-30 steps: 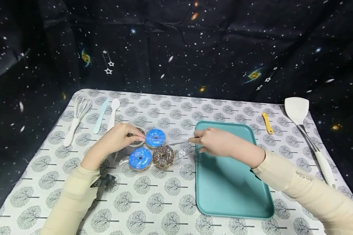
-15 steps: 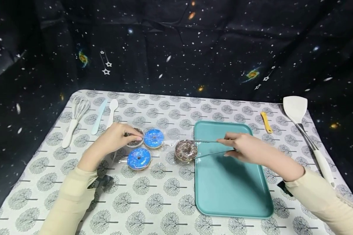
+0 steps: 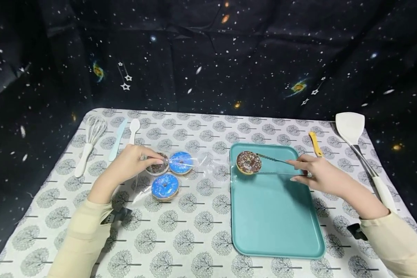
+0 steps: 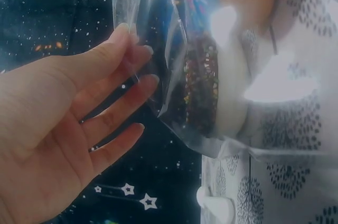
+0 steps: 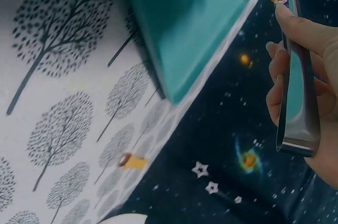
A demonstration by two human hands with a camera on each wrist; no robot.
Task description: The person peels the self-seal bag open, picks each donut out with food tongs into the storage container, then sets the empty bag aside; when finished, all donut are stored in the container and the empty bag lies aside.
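In the head view my left hand (image 3: 133,164) pinches the edge of a clear plastic bag (image 4: 166,97) between thumb and fingers. Inside the bag are a blue sprinkled donut (image 3: 165,187), a second blue donut (image 3: 181,161) and a chocolate donut (image 3: 155,168), partly covered by my fingers. My right hand (image 3: 321,175) grips metal tongs (image 5: 301,108), which hold another chocolate sprinkled donut (image 3: 249,162) between their tips. That donut is over the far left part of a teal tray (image 3: 278,220); whether it touches the tray I cannot tell.
On the left lie a whisk (image 3: 90,143), a light blue spreader (image 3: 118,141) and a white spoon (image 3: 134,129). To the right of the tray are a yellow handle-like piece (image 3: 315,143) and a white spatula (image 3: 351,125). A tree-patterned cloth (image 3: 180,247) covers the table.
The right hand has moved right with the tongs, drawing a chocolate donut out of the bag and over the tray. The left hand keeps its pinch on the bag, nearly still.
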